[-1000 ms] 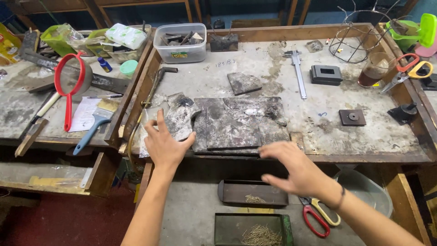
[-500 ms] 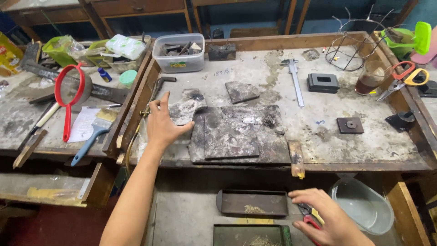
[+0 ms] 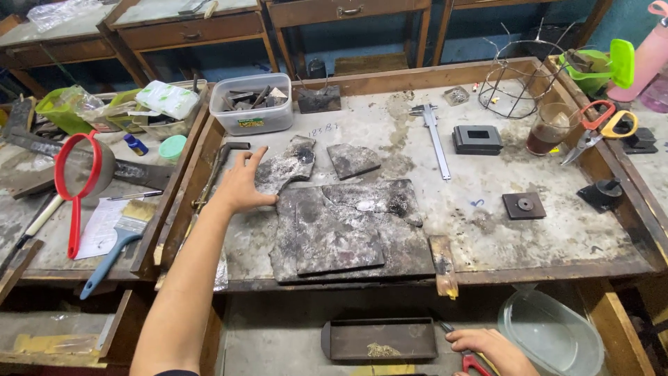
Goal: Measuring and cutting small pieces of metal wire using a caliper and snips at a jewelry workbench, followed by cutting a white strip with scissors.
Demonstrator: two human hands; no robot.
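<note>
Left arm stretched far across the worktop point(image 3: 557, 237), left hand point(image 3: 243, 184) flat and open, fingers spread, touching the grey slab fragment point(image 3: 282, 167) left of centre. Right hand point(image 3: 487, 345) sits low and near, fingers curled around red-handled scissors point(image 3: 473, 362) below the worktop edge.

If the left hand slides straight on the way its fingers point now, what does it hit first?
The left hand points up and right across the bench. It probably meets the crumpled grey sheet piece first, which its fingertips already seem to touch; beyond lies the clear plastic container. Depth is uncertain.
</note>
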